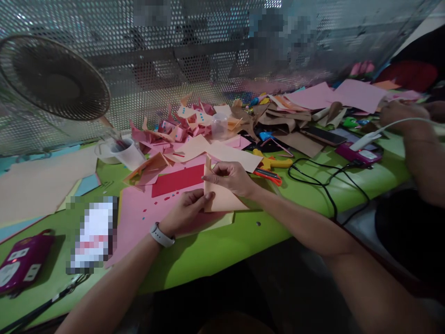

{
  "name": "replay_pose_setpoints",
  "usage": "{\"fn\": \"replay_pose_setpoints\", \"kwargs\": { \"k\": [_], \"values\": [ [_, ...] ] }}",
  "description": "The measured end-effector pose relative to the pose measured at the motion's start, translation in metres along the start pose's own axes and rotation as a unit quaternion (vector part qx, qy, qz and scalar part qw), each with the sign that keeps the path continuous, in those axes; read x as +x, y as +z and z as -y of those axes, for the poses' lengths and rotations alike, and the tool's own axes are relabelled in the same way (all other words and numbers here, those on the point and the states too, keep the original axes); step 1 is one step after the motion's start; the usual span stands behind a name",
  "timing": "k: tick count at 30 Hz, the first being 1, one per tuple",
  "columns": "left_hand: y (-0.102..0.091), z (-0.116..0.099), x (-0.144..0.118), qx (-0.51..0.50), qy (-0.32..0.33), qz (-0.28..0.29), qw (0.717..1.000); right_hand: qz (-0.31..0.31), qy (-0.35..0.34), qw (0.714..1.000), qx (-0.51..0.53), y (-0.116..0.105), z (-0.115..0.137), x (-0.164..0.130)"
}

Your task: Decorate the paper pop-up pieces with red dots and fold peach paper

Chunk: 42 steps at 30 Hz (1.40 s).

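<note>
**Inspector:** Holding a folded peach paper piece (219, 195), both hands meet at mid-table. The left hand (186, 212) pinches its lower left edge between thumb and fingers; the right hand (232, 177) grips the upper fold, fingers curled over it. The piece sits just above a pink sheet (135, 222) and touches it at the base.

**Clerk:** Surroundings?

**Inspector:** A red paper strip (178, 181) lies just behind the hands on the pink sheet. Beyond it, a heap of pink and peach offcuts (181, 127) and a small clear plastic cup (219, 125). Right of the hands: a yellow-handled tool (273, 163) and an orange-handled cutter (267, 175), near each other. A black cable (327, 185) loops across the green table (215, 253) toward a purple device (358, 154).

**Clerk:** Obstructions?

**Inspector:** A fan (52, 76) stands far left, a white measuring cup (127, 153) beside it, a purple power strip (22, 262) at the near left edge. Another person's arm (420, 148) rests at far right, well apart from the work. A white watch (162, 235) is on the left wrist.
</note>
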<state>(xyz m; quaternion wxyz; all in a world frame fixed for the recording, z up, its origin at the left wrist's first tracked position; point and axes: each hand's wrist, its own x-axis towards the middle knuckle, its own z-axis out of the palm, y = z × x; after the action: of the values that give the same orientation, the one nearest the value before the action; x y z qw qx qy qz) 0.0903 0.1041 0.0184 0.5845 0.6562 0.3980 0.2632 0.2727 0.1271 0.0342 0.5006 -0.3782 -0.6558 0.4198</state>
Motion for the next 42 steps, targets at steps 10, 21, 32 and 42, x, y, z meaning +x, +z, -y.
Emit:
{"fn": "replay_pose_setpoints", "kwargs": {
  "k": [10,21,32,42],
  "values": [
    [-0.0002,-0.0012,-0.0008,-0.02,0.006,0.003,1.0,0.015,0.008,1.0,-0.006,0.0,0.0002,-0.0006],
    [0.0003,-0.0028,-0.0008,-0.011,-0.009,-0.006,1.0,0.035,-0.009,0.999,0.003,-0.0013,-0.001,-0.0004],
    [0.001,-0.0044,-0.001,-0.031,-0.013,0.008,0.999,0.028,0.004,1.0,-0.007,-0.0012,-0.0008,-0.0003],
    [0.0006,-0.0096,-0.0015,-0.02,-0.021,0.0,1.0,0.019,0.011,1.0,-0.008,-0.0004,-0.0026,-0.0003]
  ]
}}
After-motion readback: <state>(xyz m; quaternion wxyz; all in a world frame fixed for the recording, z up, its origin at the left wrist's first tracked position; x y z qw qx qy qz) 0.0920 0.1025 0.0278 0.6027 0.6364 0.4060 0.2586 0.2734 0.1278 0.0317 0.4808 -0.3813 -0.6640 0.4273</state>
